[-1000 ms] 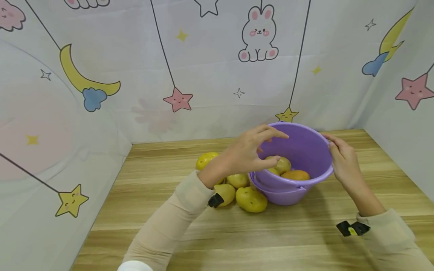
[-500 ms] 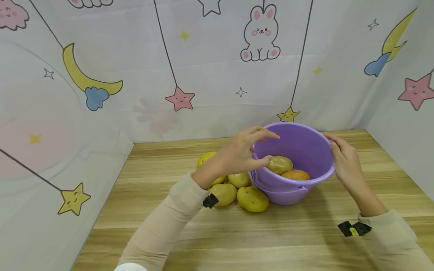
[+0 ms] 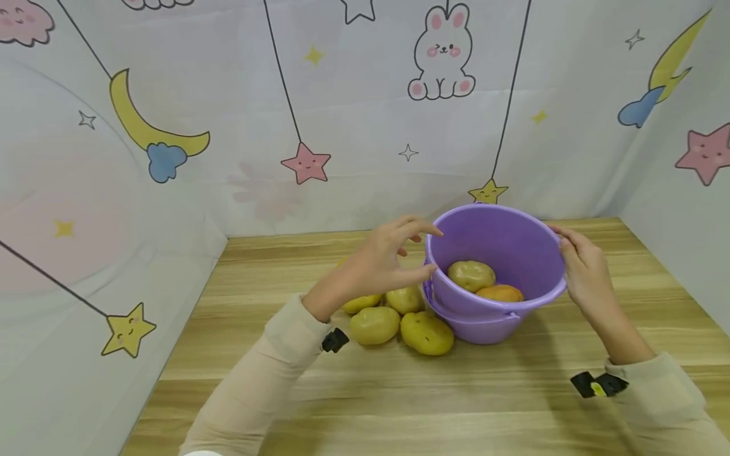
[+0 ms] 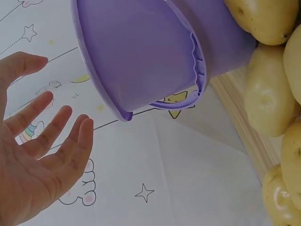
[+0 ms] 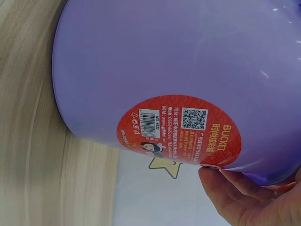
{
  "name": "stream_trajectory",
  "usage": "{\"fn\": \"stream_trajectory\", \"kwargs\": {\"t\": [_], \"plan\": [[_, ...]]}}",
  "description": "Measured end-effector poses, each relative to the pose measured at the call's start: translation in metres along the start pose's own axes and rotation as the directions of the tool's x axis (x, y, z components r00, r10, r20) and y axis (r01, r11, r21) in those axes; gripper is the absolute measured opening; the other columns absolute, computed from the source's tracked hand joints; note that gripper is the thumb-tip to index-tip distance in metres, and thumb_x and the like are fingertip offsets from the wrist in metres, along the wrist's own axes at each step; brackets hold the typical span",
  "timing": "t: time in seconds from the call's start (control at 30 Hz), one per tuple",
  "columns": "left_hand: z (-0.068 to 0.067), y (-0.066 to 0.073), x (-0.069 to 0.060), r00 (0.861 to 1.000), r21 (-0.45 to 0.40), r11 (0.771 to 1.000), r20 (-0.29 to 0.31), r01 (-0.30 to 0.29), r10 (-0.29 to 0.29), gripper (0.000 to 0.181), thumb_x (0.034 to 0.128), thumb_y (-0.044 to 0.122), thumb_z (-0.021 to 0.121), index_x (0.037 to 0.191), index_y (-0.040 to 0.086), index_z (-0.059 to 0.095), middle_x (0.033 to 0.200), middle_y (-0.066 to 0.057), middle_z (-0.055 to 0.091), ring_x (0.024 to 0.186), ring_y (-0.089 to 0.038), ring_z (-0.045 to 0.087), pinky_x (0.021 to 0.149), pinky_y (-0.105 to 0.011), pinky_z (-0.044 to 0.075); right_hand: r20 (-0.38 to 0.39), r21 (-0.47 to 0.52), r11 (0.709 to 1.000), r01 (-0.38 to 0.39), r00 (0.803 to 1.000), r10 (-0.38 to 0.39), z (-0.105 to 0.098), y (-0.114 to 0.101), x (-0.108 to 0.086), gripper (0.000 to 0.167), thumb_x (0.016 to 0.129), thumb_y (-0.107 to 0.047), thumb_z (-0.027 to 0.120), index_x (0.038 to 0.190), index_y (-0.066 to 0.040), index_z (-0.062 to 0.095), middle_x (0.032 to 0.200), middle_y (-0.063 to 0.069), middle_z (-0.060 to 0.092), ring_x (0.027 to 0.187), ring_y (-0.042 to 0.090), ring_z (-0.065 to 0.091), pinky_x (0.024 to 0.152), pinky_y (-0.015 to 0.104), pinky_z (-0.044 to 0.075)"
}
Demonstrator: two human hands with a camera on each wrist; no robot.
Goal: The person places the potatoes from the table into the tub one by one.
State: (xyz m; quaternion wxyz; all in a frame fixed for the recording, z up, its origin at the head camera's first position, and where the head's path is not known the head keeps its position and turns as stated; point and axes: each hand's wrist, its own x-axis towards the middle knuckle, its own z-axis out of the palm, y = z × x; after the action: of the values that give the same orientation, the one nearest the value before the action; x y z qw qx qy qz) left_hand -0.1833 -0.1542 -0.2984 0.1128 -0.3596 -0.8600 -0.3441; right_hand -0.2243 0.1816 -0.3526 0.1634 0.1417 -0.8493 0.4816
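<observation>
A purple bucket (image 3: pixel 499 231) stands on the table, tilted toward me. Inside it lie a potato (image 3: pixel 471 276) and a more orange, oval, potato-like thing (image 3: pixel 501 293). My right hand (image 3: pixel 589 269) grips the bucket's right rim; in the right wrist view its fingers (image 5: pixel 235 193) meet the wall beside a red label (image 5: pixel 188 129). Just outside the left rim hovers my left hand (image 3: pixel 379 258), holding nothing, fingers and thumb spread apart. Left of the bucket sit several yellow potatoes (image 3: pixel 374 325), partly hidden by my left wrist.
The wood-grain table (image 3: pixel 365 392) reaches back to a white cloth wall (image 3: pixel 359 202) printed with stars, moons and a rabbit. Cloth also closes off both sides. The bucket's handle (image 4: pixel 198 66) hangs down against its outside.
My left hand has drawn back leftward from over the bucket's opening to outside its rim, uncovering the potato inside. My right hand keeps its grip on the rim.
</observation>
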Motion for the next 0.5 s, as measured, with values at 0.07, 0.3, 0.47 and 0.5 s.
{"fn": "stream_trajectory", "kwargs": {"t": [0.07, 0.3, 0.47, 0.5], "plan": [[-0.001, -0.003, -0.003, 1.0, 0.018, 1.0, -0.005, -0.007, 0.007, 0.044, 0.086, 0.02, 0.076, 0.127, 0.012, 0.062, 0.128, -0.001, 0.058, 0.106, -0.014, 0.057, 0.078, -0.025, 0.054, -0.001, 0.0, 1.0, 0.001, 1.0, -0.001, 0.0, 0.0, 0.001, 0.043, 0.108, -0.016, 0.035, 0.136, 0.011, 0.052, 0.125, 0.032, 0.058, 0.09, -0.007, 0.052, 0.075, 0.006, 0.043], [-0.002, -0.009, -0.009, 1.0, 0.05, 0.999, 0.002, 0.0, 0.0, 0.044, 0.0873, 0.024, 0.076, 0.127, 0.011, 0.063, 0.124, 0.0, 0.059, 0.105, -0.015, 0.058, 0.079, -0.028, 0.056, -0.006, -0.015, 1.0, -0.011, 1.0, 0.011, 0.0, 0.0, 0.001, 0.043, 0.108, -0.016, 0.035, 0.136, 0.01, 0.053, 0.125, 0.031, 0.058, 0.09, -0.006, 0.051, 0.075, 0.007, 0.042], [-0.003, -0.011, -0.016, 1.0, 0.063, 0.998, 0.009, 0.023, -0.024, 0.046, 0.0879, 0.025, 0.076, 0.129, 0.012, 0.061, 0.125, 0.0, 0.059, 0.106, -0.015, 0.057, 0.078, -0.028, 0.056, -0.003, -0.015, 1.0, -0.019, 1.0, 0.019, 0.0, -0.001, 0.0, 0.043, 0.108, -0.017, 0.035, 0.136, 0.01, 0.053, 0.127, 0.031, 0.058, 0.092, -0.004, 0.051, 0.075, 0.008, 0.042], [-0.004, -0.011, -0.017, 1.0, 0.063, 0.998, 0.011, 0.026, -0.027, 0.046, 0.088, 0.025, 0.075, 0.13, 0.012, 0.061, 0.125, -0.001, 0.058, 0.106, -0.015, 0.057, 0.078, -0.028, 0.056, -0.002, -0.016, 1.0, -0.02, 1.0, 0.02, 0.0, -0.001, 0.0, 0.043, 0.108, -0.018, 0.035, 0.136, 0.01, 0.053, 0.127, 0.031, 0.057, 0.093, -0.005, 0.051, 0.075, 0.008, 0.041]]}}
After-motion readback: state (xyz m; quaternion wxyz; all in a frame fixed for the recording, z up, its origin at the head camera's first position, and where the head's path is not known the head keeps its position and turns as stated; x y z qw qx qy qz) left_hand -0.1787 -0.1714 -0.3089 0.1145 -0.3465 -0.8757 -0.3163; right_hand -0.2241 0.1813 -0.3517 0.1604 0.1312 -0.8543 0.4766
